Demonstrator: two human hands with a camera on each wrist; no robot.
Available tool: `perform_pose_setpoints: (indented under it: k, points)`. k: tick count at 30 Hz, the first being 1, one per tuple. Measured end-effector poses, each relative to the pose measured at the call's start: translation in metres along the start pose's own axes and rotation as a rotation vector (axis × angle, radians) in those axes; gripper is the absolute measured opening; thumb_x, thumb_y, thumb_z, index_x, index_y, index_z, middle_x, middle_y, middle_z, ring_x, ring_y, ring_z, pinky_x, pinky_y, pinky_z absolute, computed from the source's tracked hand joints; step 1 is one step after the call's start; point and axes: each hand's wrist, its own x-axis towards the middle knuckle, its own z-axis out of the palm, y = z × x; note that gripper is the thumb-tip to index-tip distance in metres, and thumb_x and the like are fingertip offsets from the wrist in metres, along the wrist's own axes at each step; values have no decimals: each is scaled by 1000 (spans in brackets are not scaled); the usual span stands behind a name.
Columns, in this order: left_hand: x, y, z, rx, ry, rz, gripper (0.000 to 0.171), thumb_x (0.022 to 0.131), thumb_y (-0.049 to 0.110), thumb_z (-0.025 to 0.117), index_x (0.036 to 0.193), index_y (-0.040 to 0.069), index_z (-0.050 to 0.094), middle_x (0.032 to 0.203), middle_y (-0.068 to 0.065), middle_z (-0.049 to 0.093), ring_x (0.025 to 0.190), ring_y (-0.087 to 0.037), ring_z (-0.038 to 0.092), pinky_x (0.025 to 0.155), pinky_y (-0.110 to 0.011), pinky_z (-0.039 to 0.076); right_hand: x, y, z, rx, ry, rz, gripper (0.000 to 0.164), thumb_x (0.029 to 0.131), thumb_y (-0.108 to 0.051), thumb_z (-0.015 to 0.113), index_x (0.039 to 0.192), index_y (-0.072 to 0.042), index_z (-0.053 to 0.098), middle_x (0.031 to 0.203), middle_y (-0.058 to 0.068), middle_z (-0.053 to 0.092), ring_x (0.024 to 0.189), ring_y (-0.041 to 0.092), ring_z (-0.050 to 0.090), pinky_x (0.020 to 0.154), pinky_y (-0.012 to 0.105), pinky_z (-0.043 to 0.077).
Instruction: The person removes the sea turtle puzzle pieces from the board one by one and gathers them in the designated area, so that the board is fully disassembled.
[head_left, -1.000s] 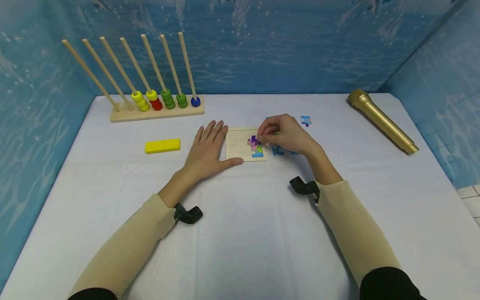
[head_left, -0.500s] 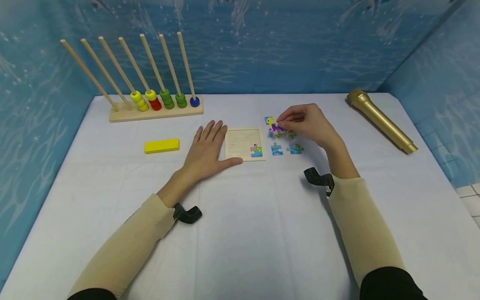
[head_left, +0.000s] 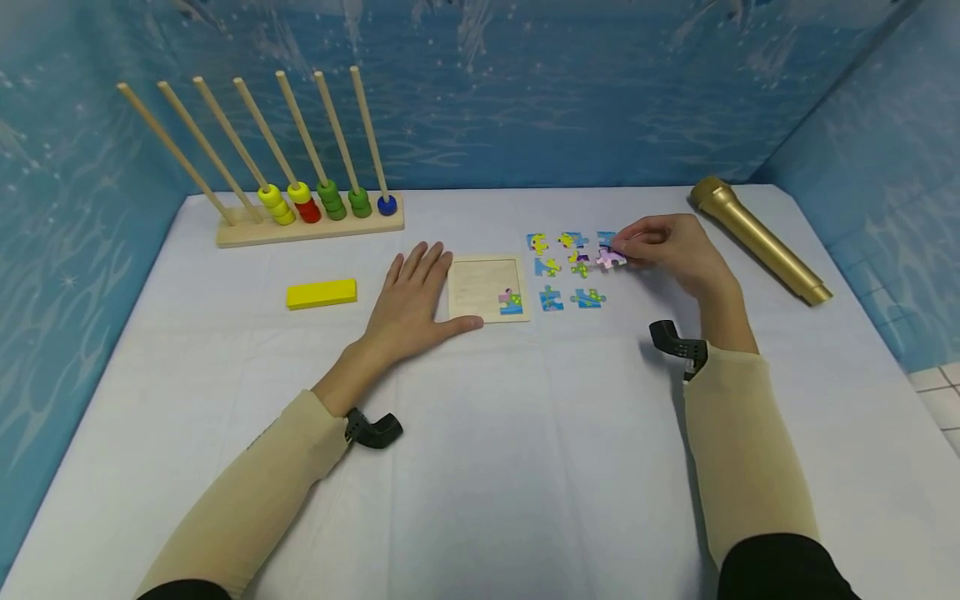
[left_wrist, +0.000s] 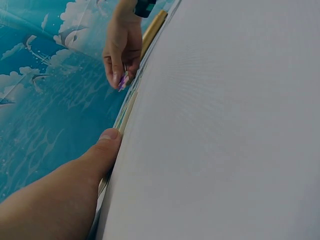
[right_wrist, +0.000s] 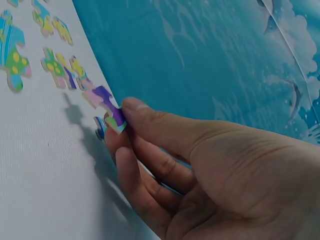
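Observation:
My right hand point(head_left: 671, 250) pinches a pink and purple jigsaw piece point(right_wrist: 107, 103) between thumb and fingertips, raised over the table at the right end of the loose pieces. Flat on the table, my left hand point(head_left: 412, 300) has its fingers spread, with the fingertips and thumb at the left edge of a square wooden puzzle tray point(head_left: 472, 279). One pink, green and blue piece point(head_left: 512, 302) lies in the tray's lower right corner. Several loose jigsaw pieces point(head_left: 588, 298) are laid out in rough rows to the right of the tray.
A wooden bead counting frame point(head_left: 315, 232) with tall pegs stands at the back left. A yellow block point(head_left: 322, 293) lies left of my left hand. On the right rests a gold microphone point(head_left: 761, 242). Blue patterned cloth point(head_left: 480, 108) walls the back and sides.
My right hand has moved right, away from the tray, carrying the purple jigsaw piece from over the tray to beyond the loose pieces. The left hand has stayed put.

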Motion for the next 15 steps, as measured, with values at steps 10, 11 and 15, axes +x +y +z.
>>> perform_pose_setpoints:
  k: [10, 11, 15]
  points:
    - [0, 0, 1, 4, 0, 1, 113, 89, 82, 58, 169, 11, 21, 178, -9, 15, 166, -28, 4, 134, -52, 0, 2, 4, 0, -144, 73, 60, 36, 97, -27, 78, 118, 0, 71, 84, -10, 76, 74, 8, 67, 68, 21, 59]
    - [0, 0, 1, 4, -1, 0, 113, 89, 82, 58, 169, 12, 21, 178, -9, 15, 166, -28, 4, 134, -52, 0, 2, 4, 0, -161, 79, 61, 36, 97, -28, 79, 118, 0, 71, 84, -10, 75, 74, 8, 67, 68, 20, 58]
    - [1, 0, 2, 8, 0, -2, 113, 88, 82, 58, 169, 12, 21, 178, -9, 16, 166, -28, 5, 134, -52, 1, 0, 4, -2, -244, 101, 55, 38, 98, -35, 77, 117, -2, 73, 85, -8, 75, 76, 11, 66, 66, 22, 55]
